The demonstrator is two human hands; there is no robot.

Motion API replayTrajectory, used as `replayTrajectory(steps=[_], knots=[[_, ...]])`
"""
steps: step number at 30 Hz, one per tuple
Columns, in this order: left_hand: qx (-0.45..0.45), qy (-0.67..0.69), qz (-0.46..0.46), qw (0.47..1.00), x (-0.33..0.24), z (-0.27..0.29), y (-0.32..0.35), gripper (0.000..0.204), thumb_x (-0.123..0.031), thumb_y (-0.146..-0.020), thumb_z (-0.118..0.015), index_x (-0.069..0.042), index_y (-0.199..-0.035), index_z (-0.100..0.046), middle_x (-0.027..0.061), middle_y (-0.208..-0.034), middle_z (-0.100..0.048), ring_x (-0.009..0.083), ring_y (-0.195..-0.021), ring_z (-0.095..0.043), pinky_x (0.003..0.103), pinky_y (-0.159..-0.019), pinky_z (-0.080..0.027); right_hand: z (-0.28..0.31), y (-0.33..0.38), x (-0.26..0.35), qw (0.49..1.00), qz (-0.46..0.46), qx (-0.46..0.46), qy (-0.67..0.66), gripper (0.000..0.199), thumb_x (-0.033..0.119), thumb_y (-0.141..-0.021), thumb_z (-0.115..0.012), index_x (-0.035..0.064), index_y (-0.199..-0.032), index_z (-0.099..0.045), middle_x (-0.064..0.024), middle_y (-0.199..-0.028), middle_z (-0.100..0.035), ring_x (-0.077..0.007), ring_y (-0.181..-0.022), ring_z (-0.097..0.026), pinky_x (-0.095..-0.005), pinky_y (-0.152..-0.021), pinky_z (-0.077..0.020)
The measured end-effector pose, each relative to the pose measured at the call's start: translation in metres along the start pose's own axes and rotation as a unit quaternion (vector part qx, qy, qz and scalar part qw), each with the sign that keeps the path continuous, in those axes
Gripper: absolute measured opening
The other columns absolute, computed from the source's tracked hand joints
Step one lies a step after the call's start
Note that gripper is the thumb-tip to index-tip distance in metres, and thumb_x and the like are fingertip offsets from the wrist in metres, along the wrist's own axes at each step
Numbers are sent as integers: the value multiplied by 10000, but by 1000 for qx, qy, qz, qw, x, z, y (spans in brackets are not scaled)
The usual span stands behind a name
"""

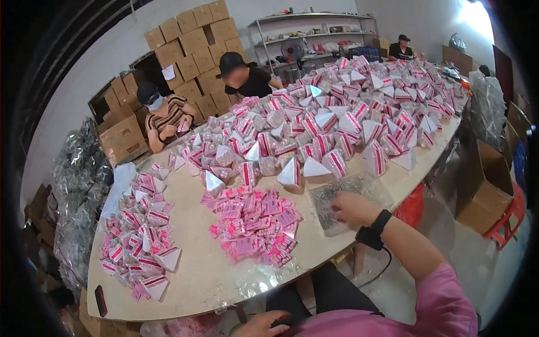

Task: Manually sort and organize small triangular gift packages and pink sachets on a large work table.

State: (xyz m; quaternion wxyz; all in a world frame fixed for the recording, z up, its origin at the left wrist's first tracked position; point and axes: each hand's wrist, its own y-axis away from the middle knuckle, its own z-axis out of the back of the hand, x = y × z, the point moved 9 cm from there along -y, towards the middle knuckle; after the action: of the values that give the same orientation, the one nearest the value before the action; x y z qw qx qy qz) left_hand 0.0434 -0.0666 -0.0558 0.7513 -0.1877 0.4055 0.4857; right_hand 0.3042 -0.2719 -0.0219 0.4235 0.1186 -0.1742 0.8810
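My right hand point(352, 208), with a dark band on its wrist, reaches over a shallow clear tray point(328, 228) at the table's right edge. Its fingers are bent together at the contents, a mass of small greyish pieces too fine to name; whatever is between the fingertips is hidden. Low in the picture, by my lap, my left hand point(261, 324) has its fingers apart and nothing visible in it. A heap of flat pink printed packets point(252, 222) lies on the table, left of the tray.
Clear packs with pink-striped white triangular pieces point(337, 126) cover the table's far part; a smaller pile point(143, 236) lies left. A dark phone-like object point(101, 301) is near the left edge. Two people sit across, another far back. An open carton point(484, 191) stands right on a red stool.
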Motion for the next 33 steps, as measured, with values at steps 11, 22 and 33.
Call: replayTrajectory(steps=[11, 22, 33], knots=[[0, 73, -24, 997, -12, 37, -32, 356, -200, -856, -603, 14, -1137, -554, 160, -1047, -625, 249, -968, -597, 339, -837, -464, 4, -20, -29, 991, -74, 15, -113, 141, 126, -708, -603, 7, -783, -596, -162, -727, -600, -310, -700, -589, -396, -634, -449], [41, 153, -14, 987, -6, 43, -52, 376, -196, -869, -602, -7, -1188, -542, 144, -1077, -634, 217, -986, -600, 323, -858, -465, 49, -24, -47, 952, -141, -56, -264, 107, 87, -735, -609, -6, -759, -560, -70, -650, -559, -143, -559, -581, -308, -535, -446], [0, 64, 57, 996, 2, 112, -65, 348, -172, -851, -637, -25, -1161, -578, 77, -1018, -649, 133, -934, -594, 283, -820, -474, 43, -14, -48, 920, -203, -46, -333, 97, 58, -783, -565, -20, -821, -609, -54, -662, -565, -153, -519, -559, -266, -524, -452]])
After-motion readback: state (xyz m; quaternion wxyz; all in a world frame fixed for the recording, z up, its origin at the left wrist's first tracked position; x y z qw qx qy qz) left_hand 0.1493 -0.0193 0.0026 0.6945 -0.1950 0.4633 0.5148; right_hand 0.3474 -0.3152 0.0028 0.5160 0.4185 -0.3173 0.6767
